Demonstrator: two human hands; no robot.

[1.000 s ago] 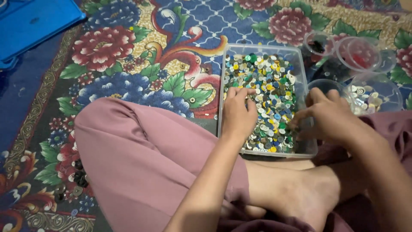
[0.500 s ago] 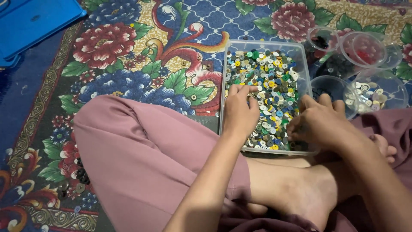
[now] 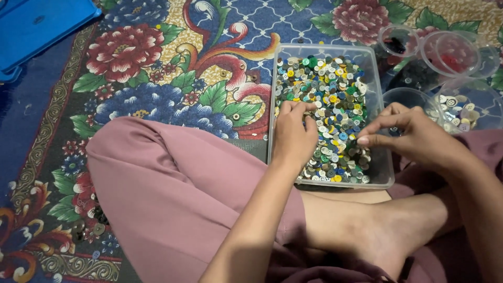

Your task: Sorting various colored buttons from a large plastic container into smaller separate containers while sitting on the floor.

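A clear rectangular plastic tray [image 3: 381, 181] lies on the carpet in front of my crossed legs, filled with several small buttons [image 3: 330, 86] in white, green, yellow, blue and grey. My left hand [image 3: 293, 133] rests inside the tray's left half. Its fingers are curled down onto the buttons, and what they hold is hidden. My right hand [image 3: 414, 137] hovers over the tray's right side. Its thumb and forefinger are pinched together on a small button just above the pile.
Round clear cups stand right of the tray: a near one [image 3: 414, 99], one with pale buttons [image 3: 463, 110], one with red buttons [image 3: 451, 52], one with dark buttons [image 3: 397, 41]. A blue plastic lid [image 3: 36, 26] lies at top left. Loose buttons [image 3: 89, 226] sit on the floral carpet.
My right hand has lifted out of the buttons toward the tray's right edge, with thumb and forefinger now pinched. My left hand has stayed in the tray, shifting slightly.
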